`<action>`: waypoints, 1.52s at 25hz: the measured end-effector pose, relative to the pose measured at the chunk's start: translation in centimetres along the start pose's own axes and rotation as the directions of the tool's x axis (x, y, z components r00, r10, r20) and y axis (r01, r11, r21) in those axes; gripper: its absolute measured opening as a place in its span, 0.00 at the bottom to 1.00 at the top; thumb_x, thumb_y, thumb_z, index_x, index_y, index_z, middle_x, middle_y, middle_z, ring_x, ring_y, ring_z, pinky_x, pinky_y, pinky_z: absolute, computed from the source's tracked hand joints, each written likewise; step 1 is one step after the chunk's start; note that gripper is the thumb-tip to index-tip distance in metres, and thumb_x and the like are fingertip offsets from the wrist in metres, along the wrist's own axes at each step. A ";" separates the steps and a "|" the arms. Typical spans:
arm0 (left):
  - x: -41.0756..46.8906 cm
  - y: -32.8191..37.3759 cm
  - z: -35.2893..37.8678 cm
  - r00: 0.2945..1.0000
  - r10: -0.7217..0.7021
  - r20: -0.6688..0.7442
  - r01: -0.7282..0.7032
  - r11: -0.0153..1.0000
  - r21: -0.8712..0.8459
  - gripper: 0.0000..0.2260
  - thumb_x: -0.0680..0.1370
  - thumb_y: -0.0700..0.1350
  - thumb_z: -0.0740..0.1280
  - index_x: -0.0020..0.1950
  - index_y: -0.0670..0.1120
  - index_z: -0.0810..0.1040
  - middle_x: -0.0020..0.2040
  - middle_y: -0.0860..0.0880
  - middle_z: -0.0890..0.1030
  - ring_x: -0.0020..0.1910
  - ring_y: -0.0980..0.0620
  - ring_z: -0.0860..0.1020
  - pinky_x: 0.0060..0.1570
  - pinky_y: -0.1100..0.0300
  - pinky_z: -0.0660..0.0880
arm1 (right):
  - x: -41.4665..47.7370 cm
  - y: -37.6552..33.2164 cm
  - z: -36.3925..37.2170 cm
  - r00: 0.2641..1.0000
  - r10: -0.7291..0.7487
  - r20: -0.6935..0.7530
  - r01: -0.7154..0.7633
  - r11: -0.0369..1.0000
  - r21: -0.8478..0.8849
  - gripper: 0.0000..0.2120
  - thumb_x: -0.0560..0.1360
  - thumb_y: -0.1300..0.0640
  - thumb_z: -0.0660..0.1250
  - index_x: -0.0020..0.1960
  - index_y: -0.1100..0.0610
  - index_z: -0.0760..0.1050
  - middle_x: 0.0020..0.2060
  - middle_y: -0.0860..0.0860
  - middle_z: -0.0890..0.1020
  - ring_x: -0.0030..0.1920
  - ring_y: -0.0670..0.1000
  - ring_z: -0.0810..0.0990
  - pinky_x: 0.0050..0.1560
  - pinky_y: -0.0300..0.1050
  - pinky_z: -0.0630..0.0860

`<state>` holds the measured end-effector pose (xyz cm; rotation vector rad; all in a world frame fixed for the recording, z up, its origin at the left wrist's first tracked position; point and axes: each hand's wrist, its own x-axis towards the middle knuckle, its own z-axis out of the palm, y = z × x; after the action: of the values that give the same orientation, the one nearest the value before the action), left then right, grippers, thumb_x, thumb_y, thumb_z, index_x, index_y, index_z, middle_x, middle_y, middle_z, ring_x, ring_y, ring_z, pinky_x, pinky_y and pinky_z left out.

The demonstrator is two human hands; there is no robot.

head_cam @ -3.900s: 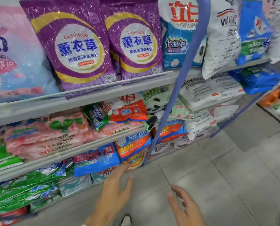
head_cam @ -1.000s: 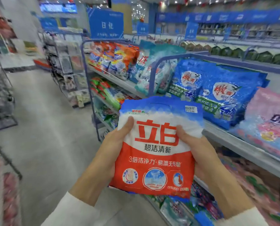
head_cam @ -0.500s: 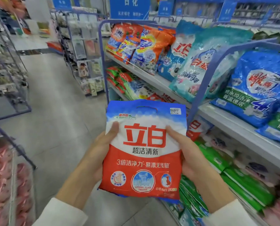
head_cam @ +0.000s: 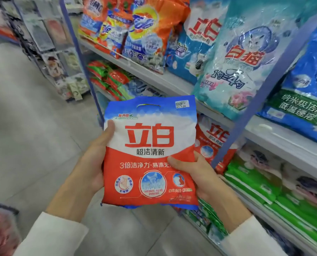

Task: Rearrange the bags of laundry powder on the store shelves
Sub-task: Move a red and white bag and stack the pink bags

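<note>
A red, white and blue laundry powder bag (head_cam: pixel 150 145) is upright in front of me, held in both hands. My left hand (head_cam: pixel 95 159) grips its left edge with the thumb on the front. My right hand (head_cam: pixel 194 174) grips the lower right side, thumb across the red part. Just behind it on the middle shelf stands a matching red and white bag (head_cam: pixel 213 143). The top shelf (head_cam: pixel 172 84) carries orange bags (head_cam: pixel 144 34), a blue and white bag (head_cam: pixel 194 43) and a large teal bag (head_cam: pixel 241 58).
A blue upright post (head_cam: pixel 265 85) crosses the shelving to the right of the held bag; another blue post (head_cam: pixel 76 52) marks the unit's left end. Green packs (head_cam: pixel 255 185) lie on lower shelves. Grey floor tiles (head_cam: pixel 34 126) stretch along the aisle on the left.
I have moved closer to the shelves with the bag. My right hand has slid lower on the bag's right side. The matching bag on the middle shelf is now right behind it.
</note>
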<state>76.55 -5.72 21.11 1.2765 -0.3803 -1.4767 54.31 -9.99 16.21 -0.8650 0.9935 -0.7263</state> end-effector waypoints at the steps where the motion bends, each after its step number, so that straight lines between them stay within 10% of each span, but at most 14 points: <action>1: 1.2 0.5 -0.1 0.999 -0.022 0.037 0.022 1.000 0.021 0.19 0.78 0.60 0.65 0.57 0.48 0.84 0.51 0.41 0.87 0.46 0.39 0.86 0.42 0.44 0.84 | 0.8 0.0 0.0 1.000 -0.005 -0.029 0.005 1.000 0.013 0.24 0.66 0.59 0.77 0.61 0.57 0.80 0.51 0.59 0.87 0.48 0.61 0.87 0.51 0.58 0.84; 6: 6.7 3.2 -2.0 0.963 -0.094 0.251 0.041 0.978 0.206 0.24 0.68 0.38 0.75 0.64 0.44 0.80 0.55 0.39 0.85 0.47 0.39 0.86 0.45 0.45 0.84 | 4.6 -0.3 2.0 0.979 -0.013 -0.203 0.036 0.993 0.110 0.30 0.64 0.58 0.79 0.64 0.58 0.78 0.52 0.60 0.87 0.49 0.64 0.86 0.51 0.60 0.82; 13: 12.1 6.7 -9.5 0.923 -0.137 0.359 0.028 0.956 0.292 0.32 0.64 0.34 0.76 0.67 0.50 0.75 0.57 0.41 0.85 0.52 0.36 0.84 0.43 0.45 0.83 | 10.1 0.0 9.2 0.940 0.000 -0.340 0.077 0.974 0.212 0.17 0.70 0.61 0.76 0.58 0.58 0.80 0.49 0.61 0.87 0.45 0.64 0.87 0.52 0.64 0.82; 21: 15.6 7.2 -17.3 0.897 -0.254 0.362 0.133 0.936 0.327 0.33 0.61 0.32 0.77 0.64 0.48 0.77 0.55 0.39 0.85 0.49 0.35 0.85 0.38 0.47 0.83 | 12.4 4.2 14.9 0.955 0.155 -0.254 -0.128 0.985 0.119 0.29 0.61 0.72 0.80 0.60 0.62 0.79 0.52 0.61 0.86 0.51 0.64 0.86 0.50 0.61 0.83; 38: 9.9 -3.9 -6.2 0.685 -0.445 0.577 0.106 0.844 0.525 0.36 0.55 0.28 0.69 0.62 0.49 0.78 0.53 0.40 0.86 0.49 0.35 0.84 0.41 0.40 0.82 | -4.7 9.6 6.6 0.741 0.159 -0.652 0.097 0.936 0.340 0.33 0.55 0.75 0.69 0.61 0.66 0.77 0.51 0.66 0.85 0.49 0.70 0.84 0.50 0.65 0.80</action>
<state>81.54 -10.30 10.85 1.1205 -1.1223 -2.2222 59.80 0.33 11.60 -0.2410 1.4552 -1.1944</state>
